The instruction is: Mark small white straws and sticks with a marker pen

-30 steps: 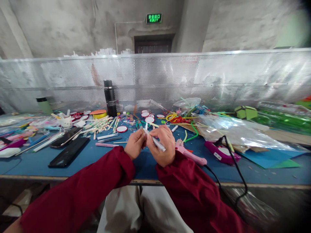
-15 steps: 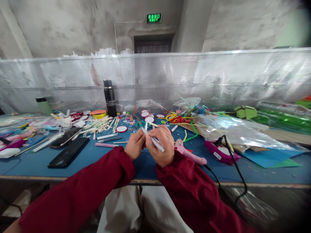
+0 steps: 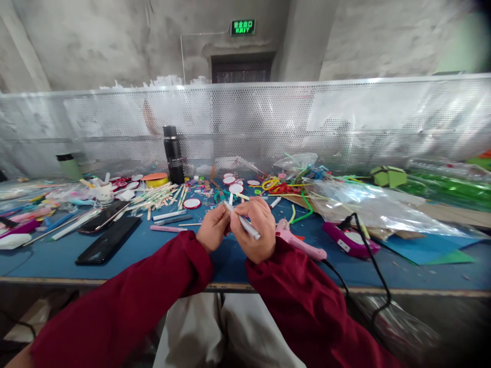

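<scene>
My right hand is closed round a slim white marker pen, its rear end pointing down and to the right. Close against it, my left hand is closed too, its thumb and fingers pinched by the pen's front end. What the left fingers hold is hidden. Both hands are over the near middle of the blue table. Just right of my right hand lies a pink glue gun. A pink stick and several pens lie left of my left hand.
Two phones, one a black phone, lie at the left. A black bottle stands behind wooden sticks. A purple power socket with a black cable sits at the right, near a clear plastic bag. A perforated metal screen bounds the back.
</scene>
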The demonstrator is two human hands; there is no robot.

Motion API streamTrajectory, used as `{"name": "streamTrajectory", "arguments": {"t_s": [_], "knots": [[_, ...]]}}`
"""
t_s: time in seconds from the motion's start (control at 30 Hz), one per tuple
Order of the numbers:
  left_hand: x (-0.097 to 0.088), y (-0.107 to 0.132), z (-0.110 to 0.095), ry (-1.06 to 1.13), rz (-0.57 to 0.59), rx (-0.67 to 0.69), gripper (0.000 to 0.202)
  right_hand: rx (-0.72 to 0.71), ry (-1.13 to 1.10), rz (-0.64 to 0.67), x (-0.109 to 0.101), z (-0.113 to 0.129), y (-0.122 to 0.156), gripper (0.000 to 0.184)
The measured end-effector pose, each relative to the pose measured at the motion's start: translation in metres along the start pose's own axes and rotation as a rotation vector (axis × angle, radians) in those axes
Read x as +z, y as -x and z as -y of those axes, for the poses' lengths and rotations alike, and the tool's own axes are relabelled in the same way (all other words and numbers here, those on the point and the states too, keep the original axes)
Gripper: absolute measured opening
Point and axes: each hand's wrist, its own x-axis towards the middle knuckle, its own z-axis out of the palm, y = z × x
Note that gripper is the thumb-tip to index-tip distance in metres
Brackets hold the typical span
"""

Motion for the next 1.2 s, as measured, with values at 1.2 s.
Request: {"name": "streamTrajectory", "arguments": {"t_s": [1.2], "knots": [[0.0003,-0.0011,-0.0024,0.021,-0.016,-0.025,0.059,0.002,0.022,-0.008,-0.0021,0.0020,-0.0011,0.015]]}}
